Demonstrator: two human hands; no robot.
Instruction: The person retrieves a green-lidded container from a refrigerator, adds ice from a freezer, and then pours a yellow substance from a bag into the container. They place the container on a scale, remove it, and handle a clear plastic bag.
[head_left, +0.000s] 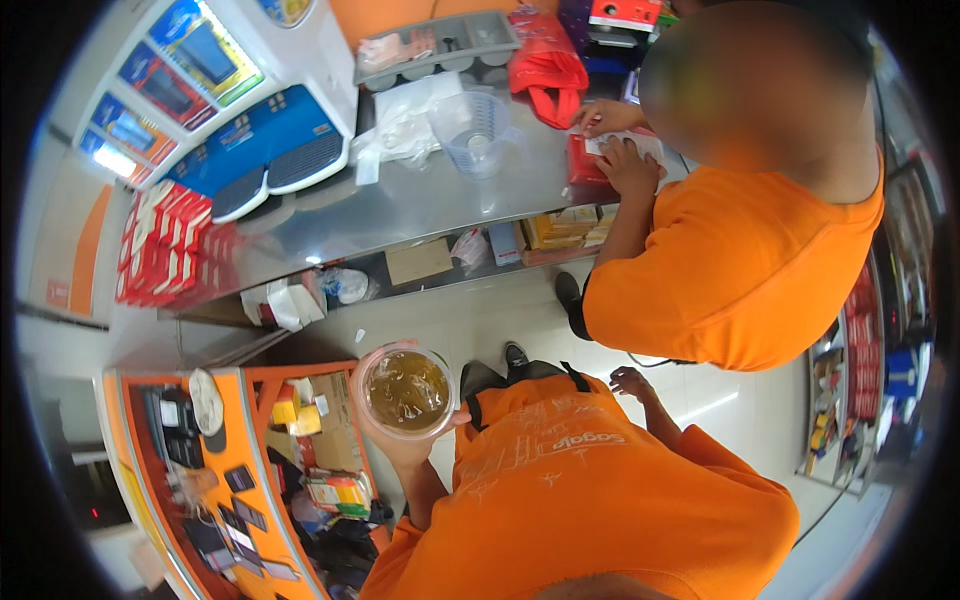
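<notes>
My left hand (409, 442) is closed around a clear plastic cup (407, 390) of brownish liquid. The cup's top faces the camera, and clear plastic seems to cover it. My right hand (631, 381) hangs beside my hip with its fingers loosely bent and apart, holding nothing that I can see. Ahead of me is a stainless steel counter (420, 199). On it stand a clear measuring jug (474, 139) and white plastic bags (409, 120).
A co-worker in an orange shirt (735, 255) stands at the right, hands on a red box (585, 161). A dispensing machine (322, 75) and stacked red boxes (161, 247) occupy the counter's left. An orange desk (247, 450) with phones is at my left; a stocked shelf (829, 405) at far right.
</notes>
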